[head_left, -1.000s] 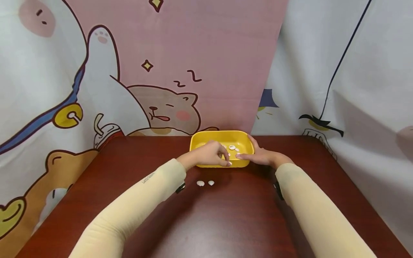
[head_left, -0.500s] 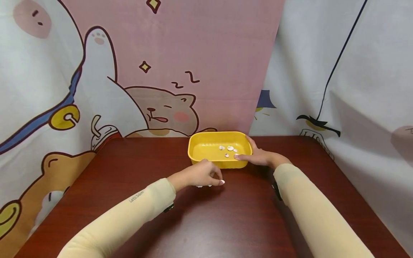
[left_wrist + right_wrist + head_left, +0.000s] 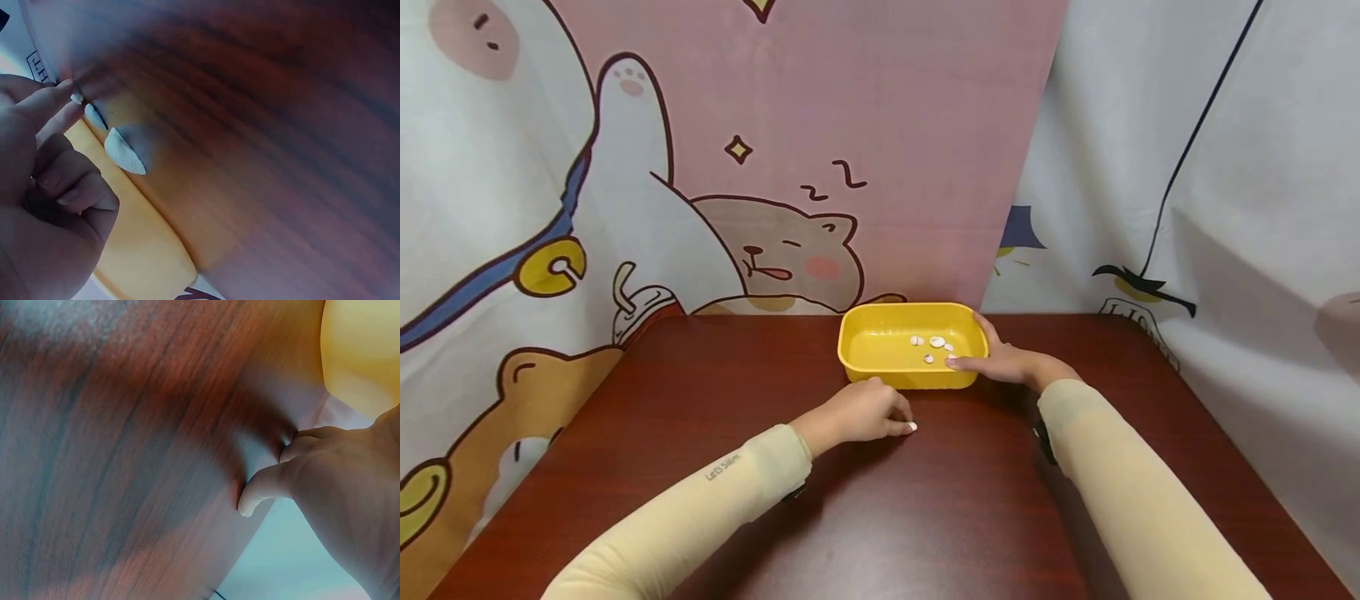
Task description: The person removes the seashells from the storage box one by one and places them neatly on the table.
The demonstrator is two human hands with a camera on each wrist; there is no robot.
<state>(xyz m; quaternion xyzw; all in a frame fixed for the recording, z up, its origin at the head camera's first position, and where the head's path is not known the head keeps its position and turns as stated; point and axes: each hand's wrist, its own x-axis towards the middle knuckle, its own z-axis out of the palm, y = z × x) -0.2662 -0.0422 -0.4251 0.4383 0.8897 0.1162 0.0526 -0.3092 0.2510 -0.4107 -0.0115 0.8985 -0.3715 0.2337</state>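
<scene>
My left hand [image 3: 867, 412] is low over the table in front of the yellow basin, thumb and index finger pinching a small white seashell [image 3: 77, 98] at the tabletop. Beside it in the left wrist view lie a medium seashell [image 3: 95, 116] and a larger ridged seashell [image 3: 125, 152], in a row; the left hand hides both in the head view. My right hand [image 3: 1003, 363] holds the right end of the yellow basin [image 3: 872, 380], thumb over the front rim and fingers along the outer side. Several white seashells [image 3: 937, 342] lie inside, toward the right.
The dark red-brown wooden table [image 3: 970, 500] reaches back to a hanging cloth [image 3: 917, 167] printed with cartoon animals. Right behind the basin is this cloth, and it also runs along both sides of the table.
My left hand has come from over the basin's front rim down and toward me to the tabletop, carrying the small seashell. The right hand stays on the basin.
</scene>
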